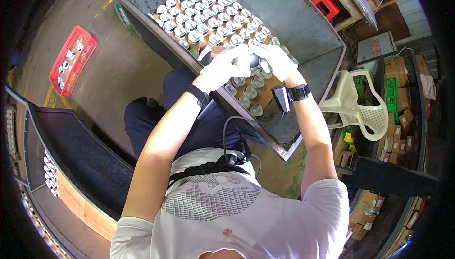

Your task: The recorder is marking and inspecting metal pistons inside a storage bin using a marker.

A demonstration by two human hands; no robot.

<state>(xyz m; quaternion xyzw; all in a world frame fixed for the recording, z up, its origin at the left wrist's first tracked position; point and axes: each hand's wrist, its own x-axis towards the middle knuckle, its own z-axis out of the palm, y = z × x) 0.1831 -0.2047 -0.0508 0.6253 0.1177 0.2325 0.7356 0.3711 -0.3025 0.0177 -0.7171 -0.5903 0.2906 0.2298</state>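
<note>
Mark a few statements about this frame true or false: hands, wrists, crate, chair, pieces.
1. Both the left hand and the right hand are gloved in white. True.
2. The hands are wide apart, each with its own piece. False: they are close together at one small piece.
3. Each wrist has a black strap. True.
4. The red crate at the far left is empty. False: several small items lie in it.
5. The pale chair is left of the table. False: it is on the right.
6. Many small pieces stand in rows on the table. True.
</note>
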